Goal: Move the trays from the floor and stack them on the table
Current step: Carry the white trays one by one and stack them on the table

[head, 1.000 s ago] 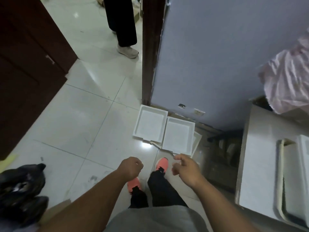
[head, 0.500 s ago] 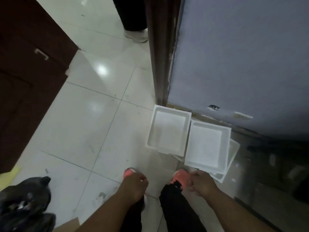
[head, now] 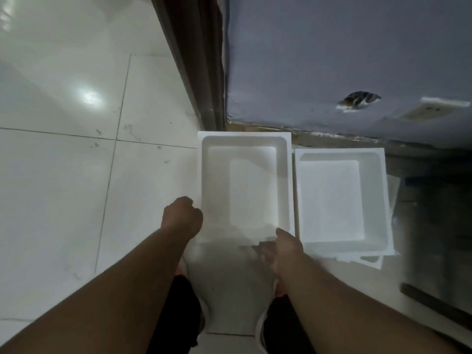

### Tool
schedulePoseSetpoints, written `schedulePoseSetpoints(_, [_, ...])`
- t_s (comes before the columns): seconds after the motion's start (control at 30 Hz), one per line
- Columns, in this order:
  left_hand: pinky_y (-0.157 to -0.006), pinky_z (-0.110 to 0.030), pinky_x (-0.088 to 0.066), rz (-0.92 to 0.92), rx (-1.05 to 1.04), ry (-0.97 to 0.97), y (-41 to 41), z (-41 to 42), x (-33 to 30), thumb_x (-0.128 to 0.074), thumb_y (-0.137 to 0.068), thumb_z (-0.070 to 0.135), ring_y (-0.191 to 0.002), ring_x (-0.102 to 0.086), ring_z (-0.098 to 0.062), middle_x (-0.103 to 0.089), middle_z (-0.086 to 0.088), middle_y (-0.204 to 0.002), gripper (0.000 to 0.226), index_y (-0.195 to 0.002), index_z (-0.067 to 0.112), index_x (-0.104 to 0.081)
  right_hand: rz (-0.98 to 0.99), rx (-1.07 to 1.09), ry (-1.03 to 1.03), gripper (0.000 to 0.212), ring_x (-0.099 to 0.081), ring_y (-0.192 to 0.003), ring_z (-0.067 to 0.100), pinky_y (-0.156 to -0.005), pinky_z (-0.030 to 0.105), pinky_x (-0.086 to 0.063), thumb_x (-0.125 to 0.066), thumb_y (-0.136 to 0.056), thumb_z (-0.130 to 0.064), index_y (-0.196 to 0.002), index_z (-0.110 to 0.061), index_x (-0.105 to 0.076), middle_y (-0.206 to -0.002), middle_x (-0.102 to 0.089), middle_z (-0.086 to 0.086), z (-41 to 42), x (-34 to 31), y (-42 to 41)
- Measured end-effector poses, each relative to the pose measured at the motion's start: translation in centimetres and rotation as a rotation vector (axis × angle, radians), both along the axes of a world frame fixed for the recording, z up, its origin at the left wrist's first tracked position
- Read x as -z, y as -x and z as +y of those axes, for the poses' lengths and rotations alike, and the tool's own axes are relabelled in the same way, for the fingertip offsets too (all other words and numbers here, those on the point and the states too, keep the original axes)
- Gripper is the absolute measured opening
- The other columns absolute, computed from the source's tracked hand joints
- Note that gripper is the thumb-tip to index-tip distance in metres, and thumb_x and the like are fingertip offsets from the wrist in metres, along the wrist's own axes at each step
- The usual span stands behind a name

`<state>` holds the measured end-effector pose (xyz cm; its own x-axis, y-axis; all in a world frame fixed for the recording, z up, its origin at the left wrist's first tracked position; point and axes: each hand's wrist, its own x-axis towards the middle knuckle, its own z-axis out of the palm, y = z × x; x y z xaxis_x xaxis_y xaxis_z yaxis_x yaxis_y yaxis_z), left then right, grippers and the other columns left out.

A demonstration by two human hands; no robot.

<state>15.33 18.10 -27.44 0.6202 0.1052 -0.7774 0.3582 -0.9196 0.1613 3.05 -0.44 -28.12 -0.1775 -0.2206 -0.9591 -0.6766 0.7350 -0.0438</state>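
Observation:
Two white foam trays lie side by side on the tiled floor against the wall. My left hand is curled into a fist right beside the left rim of the left tray, and it holds nothing that I can see. My right hand is at that tray's near right corner, thumb on the rim, fingers loosely spread along the near edge. The right tray rests on at least one more tray, whose edges stick out below it. The table is out of view.
A grey-blue wall and a dark door frame stand just behind the trays. Dark furniture crowds the right side. White floor tiles spread to the left. My legs and shoes are below the trays.
I have bent down and closed in on the trays. Both hands dropped from above my feet to the left tray's left rim and near right corner.

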Motion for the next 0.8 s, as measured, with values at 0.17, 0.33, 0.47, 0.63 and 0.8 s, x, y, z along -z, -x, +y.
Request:
schedulePoseSetpoints(0.17, [-0.102,-0.042,-0.05,0.138,-0.06,0.107,-3.8,-0.9,4.3,-0.06,-0.093,0.019,-0.118,-0.06,-0.038,-0.061,-0.022,-0.13,0.048,-0.135,-0.002,-0.05,-0.012,0.103,0.115,0.012,-0.052,-0.045,0.021,-0.044,0.027,-0.041,-0.055,-0.097,-0.012,-0.093,-0.003,-0.062,-0.073,-0.059,0.015,0.9,2.7,-0.6])
schedulePoseSetpoints(0.33, [-0.089,-0.042,-0.057,-0.017,-0.009,0.095,-4.4,-0.6,0.6,-0.06,-0.087,0.013,-0.095,-0.069,-0.038,-0.072,-0.018,-0.104,0.026,-0.109,0.001,-0.067,-0.06,0.011,0.249,0.028,-0.059,-0.056,0.031,-0.056,0.037,-0.049,-0.064,-0.094,-0.022,-0.075,-0.001,-0.059,-0.057,-0.062,0.015,1.5,-2.5,-0.4])
schedulePoseSetpoints(0.47, [-0.071,-0.031,-0.054,0.038,-0.033,0.019,-2.7,0.8,-5.8,-0.062,-0.081,0.01,-0.087,-0.07,-0.037,-0.072,-0.019,-0.089,0.014,-0.078,-0.003,-0.066,-0.052,-0.114,0.285,0.03,-0.071,-0.057,0.03,-0.056,0.04,-0.062,-0.064,-0.089,-0.032,-0.076,-0.006,-0.068,-0.067,-0.074,0.01,1.8,-10.0,0.5])
schedulePoseSetpoints(0.63, [-0.092,-0.03,-0.054,0.153,-0.024,0.114,-2.3,0.2,-17.7,-0.057,-0.094,0.016,-0.1,-0.067,-0.024,-0.068,-0.008,-0.118,0.029,-0.121,0.009,-0.062,-0.037,-0.096,0.262,0.028,-0.069,-0.053,0.03,-0.054,0.037,-0.058,-0.067,-0.088,-0.022,-0.073,0.001,-0.069,-0.064,-0.073,0.014,1.3,-20.3,2.6])
schedulePoseSetpoints(0.8, [-0.083,-0.043,-0.06,0.084,0.021,0.159,-0.9,-0.6,-27.3,-0.072,-0.074,0.018,-0.091,-0.068,-0.034,-0.07,-0.016,-0.099,0.026,-0.094,0.003,-0.066,-0.025,0.062,0.293,0.021,-0.062,-0.048,0.028,-0.052,0.039,-0.058,-0.063,-0.081,0.0,-0.102,0.003,-0.061,-0.079,-0.066,0.022,-1.1,-31.1,5.6])
